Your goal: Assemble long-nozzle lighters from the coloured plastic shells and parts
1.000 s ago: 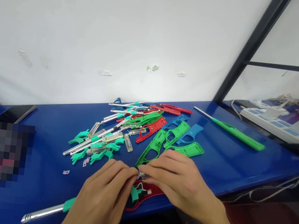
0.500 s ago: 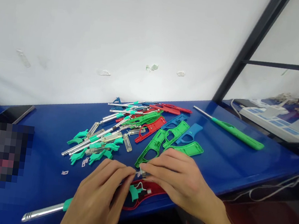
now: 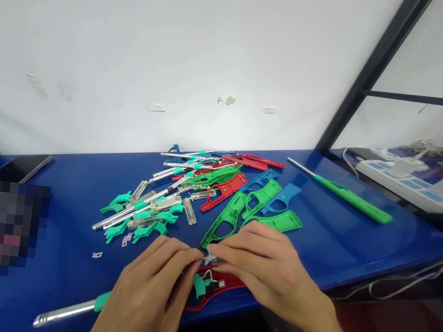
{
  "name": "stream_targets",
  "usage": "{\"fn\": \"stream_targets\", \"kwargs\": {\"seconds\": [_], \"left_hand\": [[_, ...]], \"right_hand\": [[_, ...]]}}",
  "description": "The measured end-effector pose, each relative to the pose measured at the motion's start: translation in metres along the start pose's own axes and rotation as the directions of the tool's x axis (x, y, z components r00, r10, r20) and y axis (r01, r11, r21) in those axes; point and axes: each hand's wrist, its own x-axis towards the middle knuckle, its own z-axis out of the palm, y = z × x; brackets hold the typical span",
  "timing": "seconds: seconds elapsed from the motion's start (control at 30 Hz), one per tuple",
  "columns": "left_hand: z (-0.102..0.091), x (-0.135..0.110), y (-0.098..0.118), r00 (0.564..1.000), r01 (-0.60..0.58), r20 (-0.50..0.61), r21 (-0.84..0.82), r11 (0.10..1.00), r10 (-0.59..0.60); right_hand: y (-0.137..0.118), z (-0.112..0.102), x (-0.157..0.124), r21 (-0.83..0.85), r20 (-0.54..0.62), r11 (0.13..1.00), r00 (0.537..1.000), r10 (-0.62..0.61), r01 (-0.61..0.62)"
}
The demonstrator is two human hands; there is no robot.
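Note:
My left hand [image 3: 154, 287] is closed, thumb and fingertips pressed together at a small pale clip [image 3: 207, 260]. Facing it, my right hand [image 3: 265, 271] pinches a clear fuel tank [image 3: 215, 260], mostly covered by the fingers. The clip and the tank's end meet between my fingertips. Directly beneath lies a red lighter handle shell [image 3: 213, 300] with a teal trigger [image 3: 201, 286], a white wire and a small dark part inside. A silver lighter tube [image 3: 64, 312] with a teal collar sticks out to the left from under my left hand.
Silver tubes, teal triggers [image 3: 120, 204] and clear tanks [image 3: 189, 211] lie piled beyond my hands. Green, red and blue handle shells [image 3: 223, 217] lie beside them. A whole green lighter [image 3: 352, 198] rests at right. A phone [image 3: 21, 167] is at far left, power strips [image 3: 413, 184] far right.
The view has shifted very slightly. Both hands stay almost in place, fingertips still together over the red shell.

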Motion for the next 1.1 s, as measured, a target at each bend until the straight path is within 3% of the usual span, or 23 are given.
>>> {"fn": "stream_targets", "kwargs": {"seconds": [1.1], "left_hand": [[-0.0020,0.0018,0.0008,0.999,-0.044,0.008,0.031,0.999,0.044]], "right_hand": [[-0.0029,0.0002,0.0008,-0.057,0.033,0.998,0.999,0.026,-0.025]]}}
